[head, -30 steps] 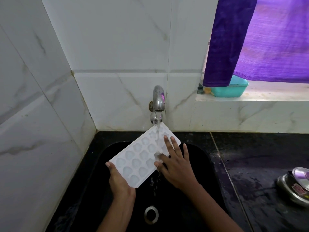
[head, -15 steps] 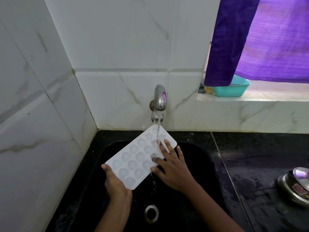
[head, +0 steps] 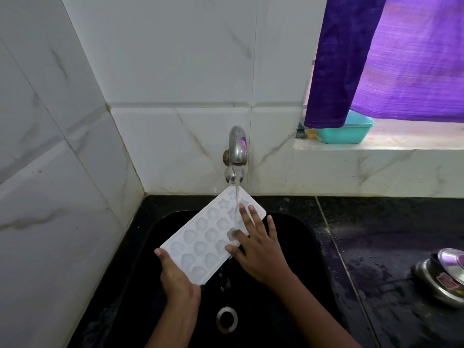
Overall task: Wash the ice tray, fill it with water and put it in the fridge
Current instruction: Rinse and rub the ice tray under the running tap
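Only the fingers of the right hand (head: 258, 249) have crept nearer the tap (head: 237, 146). Below the tap, over the black sink (head: 301, 247), the white ice tray (head: 200, 237) tilts — far corner under the stream (head: 236, 197). The left hand (head: 175, 275) grips the corner farthest from the tap; the right lies flat, unclenched, on the tray.

ice tray (head: 208, 237) over sink (head: 283, 292), under tap (head: 237, 146)
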Available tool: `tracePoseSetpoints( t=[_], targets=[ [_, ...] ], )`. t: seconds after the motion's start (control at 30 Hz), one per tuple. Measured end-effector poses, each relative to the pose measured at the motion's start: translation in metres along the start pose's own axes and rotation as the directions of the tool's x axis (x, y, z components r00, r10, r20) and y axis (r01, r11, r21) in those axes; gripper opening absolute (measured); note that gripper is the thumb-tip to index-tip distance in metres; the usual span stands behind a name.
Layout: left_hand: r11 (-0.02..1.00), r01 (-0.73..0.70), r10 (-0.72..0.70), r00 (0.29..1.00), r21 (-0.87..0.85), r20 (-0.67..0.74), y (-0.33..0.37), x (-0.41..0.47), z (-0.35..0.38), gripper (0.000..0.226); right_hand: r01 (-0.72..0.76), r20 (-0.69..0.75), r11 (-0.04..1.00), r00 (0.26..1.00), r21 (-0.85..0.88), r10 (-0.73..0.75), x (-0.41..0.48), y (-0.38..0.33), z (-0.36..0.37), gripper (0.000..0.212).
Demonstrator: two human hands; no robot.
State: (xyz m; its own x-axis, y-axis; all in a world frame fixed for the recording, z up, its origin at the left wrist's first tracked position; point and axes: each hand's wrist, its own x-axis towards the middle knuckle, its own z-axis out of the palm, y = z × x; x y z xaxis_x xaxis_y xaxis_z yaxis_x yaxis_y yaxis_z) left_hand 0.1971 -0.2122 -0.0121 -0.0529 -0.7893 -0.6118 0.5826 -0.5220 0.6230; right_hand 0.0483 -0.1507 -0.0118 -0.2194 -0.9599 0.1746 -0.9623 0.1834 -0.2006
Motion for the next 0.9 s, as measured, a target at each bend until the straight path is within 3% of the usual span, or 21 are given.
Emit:
tracePoseSetpoints(
  t=[0.1, 0.23, 0.33, 0.43, 0.57, 0.63, 0.9],
  targets=[
    [0.999, -0.046, 0.046, 0.998, -0.003, -0.045, 0.004, 0.001, -0.001, 0.072, 0.039, 0.052, 0.998, 0.998, 0.050, -0.041, -0.004, -0.002, 0.006, 0.064],
    [0.998, -0.064, 0.065, 0.997, 0.008, -0.043, 0.002, 0.003, -0.007, 0.069, 0.026, 0.054, 0.995, 0.998, 0.099, -0.031, -0.002, 0.013, -0.001, 0.043],
    [0.999, -0.053, 0.053, 0.998, 0.008, -0.036, -0.003, 0.000, -0.006, 0.072, 0.019, 0.005, 0.999, 1.000, 0.035, -0.019, -0.002, -0.003, 0.001, 0.058],
    [0.997, -0.071, 0.071, 0.994, 0.001, -0.086, 0.002, 0.002, -0.006, 0.062, 0.055, 0.054, 0.995, 0.997, 0.085, -0.060, -0.010, -0.008, 0.008, 0.066],
    [0.997, -0.071, 0.072, 0.995, 0.011, -0.069, 0.004, 0.005, -0.015, 0.060, -0.136, 0.017, 0.903, 0.990, 0.408, 0.141, -0.014, 0.006, 0.002, 0.037],
    [0.999, -0.036, 0.036, 0.999, 0.007, -0.026, 0.004, 0.006, -0.019, 0.061, -0.195, -0.049, 0.859, 0.968, 0.474, 0.246, -0.017, 0.009, 0.000, 0.034],
    [0.999, -0.025, 0.026, 0.998, 0.020, -0.054, 0.008, 0.008, -0.033, 0.053, -0.126, -0.089, 0.942, 0.983, 0.311, 0.161, -0.018, 0.015, 0.004, 0.035]
  ],
)
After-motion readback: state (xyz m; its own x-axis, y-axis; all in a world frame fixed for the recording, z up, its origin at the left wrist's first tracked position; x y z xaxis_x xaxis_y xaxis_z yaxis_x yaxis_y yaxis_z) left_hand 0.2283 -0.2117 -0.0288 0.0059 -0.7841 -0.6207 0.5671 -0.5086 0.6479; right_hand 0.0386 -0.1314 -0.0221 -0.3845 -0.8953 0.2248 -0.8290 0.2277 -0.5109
